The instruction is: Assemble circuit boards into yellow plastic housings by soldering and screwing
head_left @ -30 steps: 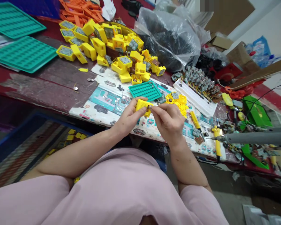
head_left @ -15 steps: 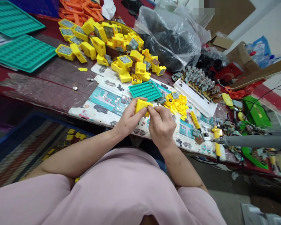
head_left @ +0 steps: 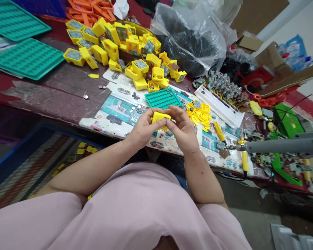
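Note:
A small yellow plastic box (head_left: 160, 118) with a perforated face is pinched between both hands above the table's front edge. My left hand (head_left: 143, 130) grips its left side and my right hand (head_left: 182, 129) its right side, fingertips nearly meeting over the top. Just beyond them lies a small teal tray (head_left: 162, 98) on a printed paper sheet (head_left: 120, 107). A heap of small yellow parts (head_left: 200, 114) sits right of the hands.
A big pile of yellow boxes (head_left: 125, 48) fills the table's middle back, with large teal trays (head_left: 28, 57) at far left. A plastic bag of dark parts (head_left: 193, 41), a white rack of wired boards (head_left: 220, 102), a yellow-handled tool (head_left: 243, 158) and a grey tool (head_left: 284, 146) lie right. A blue crate (head_left: 28, 152) stands below.
My right hand has shifted from pinching at the box's right corner to cupping its right side, and the box now faces me with its perforated side. The view moved slightly.

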`<state>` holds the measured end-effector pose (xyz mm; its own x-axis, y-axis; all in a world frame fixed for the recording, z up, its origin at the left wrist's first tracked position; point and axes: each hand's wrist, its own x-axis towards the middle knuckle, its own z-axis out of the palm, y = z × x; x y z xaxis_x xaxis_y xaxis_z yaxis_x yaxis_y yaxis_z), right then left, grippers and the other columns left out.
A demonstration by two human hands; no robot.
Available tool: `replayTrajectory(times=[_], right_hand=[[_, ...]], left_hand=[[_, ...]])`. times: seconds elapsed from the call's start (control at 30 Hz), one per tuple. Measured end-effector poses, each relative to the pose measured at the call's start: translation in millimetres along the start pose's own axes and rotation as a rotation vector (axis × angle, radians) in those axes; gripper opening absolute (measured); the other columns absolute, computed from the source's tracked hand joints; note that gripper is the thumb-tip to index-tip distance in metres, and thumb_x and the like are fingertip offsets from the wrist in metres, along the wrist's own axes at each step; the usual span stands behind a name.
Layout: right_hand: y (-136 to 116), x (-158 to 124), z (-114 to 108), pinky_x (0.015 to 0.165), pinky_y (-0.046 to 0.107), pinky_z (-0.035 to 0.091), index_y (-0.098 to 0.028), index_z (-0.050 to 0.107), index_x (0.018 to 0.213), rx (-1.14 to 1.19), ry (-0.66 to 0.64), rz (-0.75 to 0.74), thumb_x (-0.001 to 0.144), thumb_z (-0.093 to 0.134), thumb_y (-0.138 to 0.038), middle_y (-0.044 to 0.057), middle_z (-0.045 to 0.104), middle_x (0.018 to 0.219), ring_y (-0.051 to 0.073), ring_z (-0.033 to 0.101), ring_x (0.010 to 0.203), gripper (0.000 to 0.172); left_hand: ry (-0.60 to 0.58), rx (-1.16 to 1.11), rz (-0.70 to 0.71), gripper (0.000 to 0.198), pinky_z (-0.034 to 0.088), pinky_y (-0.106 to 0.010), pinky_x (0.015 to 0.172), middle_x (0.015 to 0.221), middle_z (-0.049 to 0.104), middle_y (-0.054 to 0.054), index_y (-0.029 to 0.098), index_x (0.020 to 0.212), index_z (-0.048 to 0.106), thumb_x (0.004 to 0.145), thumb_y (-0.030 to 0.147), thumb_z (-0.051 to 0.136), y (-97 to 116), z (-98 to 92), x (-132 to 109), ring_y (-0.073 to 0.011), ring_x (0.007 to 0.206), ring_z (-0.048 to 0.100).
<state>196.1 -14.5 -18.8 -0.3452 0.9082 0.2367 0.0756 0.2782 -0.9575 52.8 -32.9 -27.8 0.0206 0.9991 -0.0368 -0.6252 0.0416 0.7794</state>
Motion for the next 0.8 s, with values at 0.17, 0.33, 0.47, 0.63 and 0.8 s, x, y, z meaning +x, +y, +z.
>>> replayTrajectory(times=[0.17, 0.33, 0.47, 0.63, 0.8], right_hand=[[2.9, -6.3, -15.2, 0.109, 0.041, 0.049, -0.035, 0.06, 0.126, 0.232, 0.038, 0.149, 0.089, 0.062, -0.054, 0.001, 0.065, 0.134, 0.018, 0.061, 0.125, 0.042], [12.4, -19.3, -12.0, 0.09, 0.033, 0.059, -0.031, 0.066, 0.111, 0.328, 0.135, 0.316, 0.08, 0.073, -0.052, 0.0, 0.074, 0.113, 0.016, 0.069, 0.102, 0.038], [16.0, -25.4, -1.3, 0.085, 0.032, 0.062, -0.032, 0.062, 0.118, 0.495, 0.059, 0.438, 0.076, 0.079, -0.049, -0.002, 0.074, 0.112, 0.015, 0.072, 0.098, 0.049], [16.9, -28.8, 2.4, 0.079, 0.033, 0.064, -0.034, 0.052, 0.133, 0.496, -0.085, 0.446, 0.078, 0.075, -0.056, 0.0, 0.073, 0.11, 0.017, 0.075, 0.092, 0.063], [16.5, -39.0, 7.7, 0.082, 0.03, 0.063, -0.036, 0.056, 0.132, 0.251, -0.033, 0.174, 0.073, 0.084, -0.039, -0.001, 0.071, 0.114, 0.015, 0.072, 0.093, 0.065]], left_hand=[[0.023, -0.07, -0.095, 0.048, 0.054, -0.024, 0.066, 0.077, 0.072, 0.001, 0.02, 0.096, 0.057, 0.061, 0.024, 0.09, 14.1, 2.6, -1.0, -0.0163, 0.069, 0.072], [0.175, -0.07, -0.056, 0.042, 0.056, -0.024, 0.068, 0.081, 0.073, 0.0, 0.022, 0.107, 0.058, 0.071, 0.012, 0.078, 24.3, 2.8, 0.4, -0.0187, 0.077, 0.074], [0.217, -0.084, -0.082, 0.035, 0.057, -0.022, 0.068, 0.076, 0.072, 0.001, 0.021, 0.115, 0.058, 0.081, 0.014, 0.065, 29.7, 7.4, 3.5, -0.0143, 0.071, 0.073], [0.254, -0.148, -0.165, 0.026, 0.053, -0.017, 0.058, 0.073, 0.071, 0.0, 0.018, 0.111, 0.06, 0.087, 0.012, 0.053, 32.1, 12.8, 4.6, -0.0094, 0.055, 0.066], [0.352, -0.228, -0.211, 0.017, 0.057, -0.021, 0.066, 0.074, 0.071, -0.002, 0.015, 0.099, 0.062, 0.09, 0.01, 0.049, 28.8, 15.0, 8.4, -0.0085, 0.055, 0.066]])
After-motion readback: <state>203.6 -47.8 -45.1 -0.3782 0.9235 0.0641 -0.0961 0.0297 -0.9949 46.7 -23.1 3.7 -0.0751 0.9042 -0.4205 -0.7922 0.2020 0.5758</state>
